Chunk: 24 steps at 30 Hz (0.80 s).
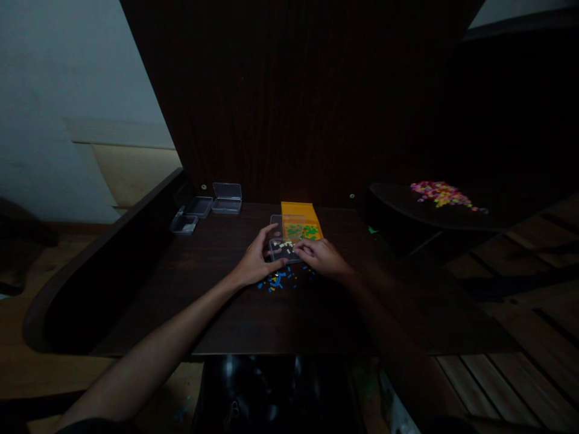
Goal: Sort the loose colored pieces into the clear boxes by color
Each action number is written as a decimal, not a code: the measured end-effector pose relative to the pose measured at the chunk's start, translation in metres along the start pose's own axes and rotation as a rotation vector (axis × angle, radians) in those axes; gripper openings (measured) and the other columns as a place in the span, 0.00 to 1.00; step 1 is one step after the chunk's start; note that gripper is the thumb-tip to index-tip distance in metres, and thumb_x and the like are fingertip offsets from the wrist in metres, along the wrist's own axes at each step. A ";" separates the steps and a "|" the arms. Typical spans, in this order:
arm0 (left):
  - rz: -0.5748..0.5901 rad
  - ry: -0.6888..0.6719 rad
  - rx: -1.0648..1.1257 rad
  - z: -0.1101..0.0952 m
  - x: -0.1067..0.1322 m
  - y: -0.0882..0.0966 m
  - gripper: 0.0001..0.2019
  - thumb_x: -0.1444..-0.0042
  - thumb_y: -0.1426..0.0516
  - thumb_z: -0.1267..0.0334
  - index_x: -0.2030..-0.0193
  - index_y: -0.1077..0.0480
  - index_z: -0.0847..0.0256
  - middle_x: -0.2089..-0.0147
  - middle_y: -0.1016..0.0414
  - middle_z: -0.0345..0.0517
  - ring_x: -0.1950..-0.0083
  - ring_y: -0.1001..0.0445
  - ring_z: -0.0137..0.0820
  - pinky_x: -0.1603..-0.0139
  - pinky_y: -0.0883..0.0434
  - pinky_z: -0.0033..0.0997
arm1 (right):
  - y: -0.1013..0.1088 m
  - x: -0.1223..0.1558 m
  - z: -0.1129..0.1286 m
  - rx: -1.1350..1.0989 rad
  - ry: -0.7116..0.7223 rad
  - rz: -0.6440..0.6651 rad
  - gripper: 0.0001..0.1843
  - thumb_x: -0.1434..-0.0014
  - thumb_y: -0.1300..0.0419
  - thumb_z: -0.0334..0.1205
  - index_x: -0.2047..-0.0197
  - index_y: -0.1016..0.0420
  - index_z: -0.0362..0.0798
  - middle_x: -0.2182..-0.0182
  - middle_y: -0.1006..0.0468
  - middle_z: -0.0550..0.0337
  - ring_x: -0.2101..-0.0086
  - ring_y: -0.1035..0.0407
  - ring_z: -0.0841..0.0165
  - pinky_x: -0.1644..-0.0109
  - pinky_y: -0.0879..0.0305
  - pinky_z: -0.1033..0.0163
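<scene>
My left hand grips the left side of a small clear plastic box, its thumb along the near edge and fingers behind. The box's lid stands raised at the back, and pale small pieces lie inside. Over the box's right side, the fingers of my right hand are pinched together; whatever is between them is too small to make out. Behind the box sits an open yellow case with green pieces in front of its back part. Blue and yellow bits are scattered on the table just before the box.
Several open clear boxes stand at the back left of the dark table. A raised side panel borders the left. On a curved shelf at right lies a pile of pink and yellow pieces. A tall dark panel rises behind.
</scene>
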<state>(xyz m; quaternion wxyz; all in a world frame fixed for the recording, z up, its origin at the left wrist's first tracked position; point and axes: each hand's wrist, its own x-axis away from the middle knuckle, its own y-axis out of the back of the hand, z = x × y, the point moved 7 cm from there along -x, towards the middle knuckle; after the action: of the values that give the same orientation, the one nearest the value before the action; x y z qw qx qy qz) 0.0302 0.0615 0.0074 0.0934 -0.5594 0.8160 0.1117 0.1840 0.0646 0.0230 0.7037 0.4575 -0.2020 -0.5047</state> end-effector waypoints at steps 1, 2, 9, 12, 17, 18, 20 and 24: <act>0.009 -0.005 0.001 -0.001 0.001 -0.002 0.39 0.55 0.34 0.64 0.37 0.46 0.56 0.40 0.38 0.56 0.36 0.37 0.46 0.42 0.30 0.53 | -0.002 0.000 0.000 0.060 -0.003 0.021 0.11 0.39 0.44 0.40 0.60 0.22 0.46 0.77 0.27 0.63 0.75 0.36 0.71 0.70 0.46 0.67; 0.016 -0.011 0.000 -0.002 0.001 -0.003 0.39 0.55 0.34 0.65 0.37 0.46 0.56 0.40 0.38 0.56 0.36 0.37 0.46 0.41 0.30 0.53 | -0.003 0.000 -0.001 0.109 -0.010 0.041 0.11 0.39 0.44 0.39 0.59 0.22 0.47 0.75 0.25 0.61 0.74 0.34 0.71 0.68 0.45 0.67; 0.030 -0.028 -0.010 -0.004 0.002 -0.005 0.39 0.54 0.34 0.65 0.36 0.47 0.56 0.39 0.39 0.56 0.35 0.39 0.46 0.41 0.30 0.52 | -0.003 0.002 -0.001 0.307 -0.041 0.079 0.14 0.37 0.46 0.41 0.54 0.20 0.53 0.58 0.18 0.57 0.62 0.27 0.65 0.60 0.38 0.65; 0.026 -0.024 -0.008 -0.004 0.002 -0.004 0.39 0.54 0.34 0.65 0.36 0.47 0.55 0.39 0.39 0.56 0.35 0.39 0.46 0.41 0.31 0.52 | -0.001 0.002 0.000 0.320 -0.043 0.058 0.16 0.37 0.46 0.42 0.51 0.21 0.54 0.57 0.19 0.57 0.61 0.27 0.64 0.59 0.37 0.64; -0.003 -0.017 -0.011 -0.001 -0.001 0.002 0.40 0.54 0.34 0.65 0.36 0.47 0.54 0.40 0.38 0.55 0.36 0.37 0.46 0.41 0.31 0.53 | 0.014 0.005 0.004 0.173 -0.032 -0.097 0.14 0.41 0.45 0.37 0.55 0.21 0.49 0.72 0.20 0.59 0.73 0.30 0.70 0.67 0.39 0.67; -0.017 -0.015 -0.015 0.000 -0.001 0.004 0.40 0.54 0.34 0.64 0.36 0.47 0.55 0.40 0.38 0.55 0.36 0.37 0.46 0.41 0.31 0.53 | 0.015 0.007 0.006 0.121 -0.005 -0.104 0.13 0.43 0.44 0.37 0.58 0.20 0.47 0.77 0.23 0.61 0.77 0.33 0.71 0.69 0.41 0.68; -0.049 -0.011 -0.032 0.002 -0.003 0.010 0.40 0.55 0.33 0.63 0.36 0.47 0.55 0.40 0.38 0.55 0.36 0.37 0.46 0.41 0.31 0.54 | 0.012 0.008 0.011 0.035 0.063 -0.057 0.09 0.46 0.42 0.36 0.65 0.21 0.46 0.84 0.30 0.66 0.81 0.38 0.73 0.72 0.44 0.69; -0.107 -0.014 -0.067 0.004 -0.006 0.020 0.41 0.56 0.33 0.62 0.36 0.47 0.55 0.40 0.38 0.56 0.37 0.37 0.47 0.42 0.30 0.55 | -0.006 0.009 0.019 0.026 0.133 0.114 0.06 0.48 0.40 0.35 0.67 0.21 0.47 0.83 0.31 0.67 0.79 0.39 0.75 0.72 0.46 0.69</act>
<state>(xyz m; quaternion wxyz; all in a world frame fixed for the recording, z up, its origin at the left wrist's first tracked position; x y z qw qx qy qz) 0.0142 0.0752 0.0063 0.0861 -0.6043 0.7800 0.1377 0.1707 0.0474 0.0261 0.7370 0.4869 -0.1872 -0.4297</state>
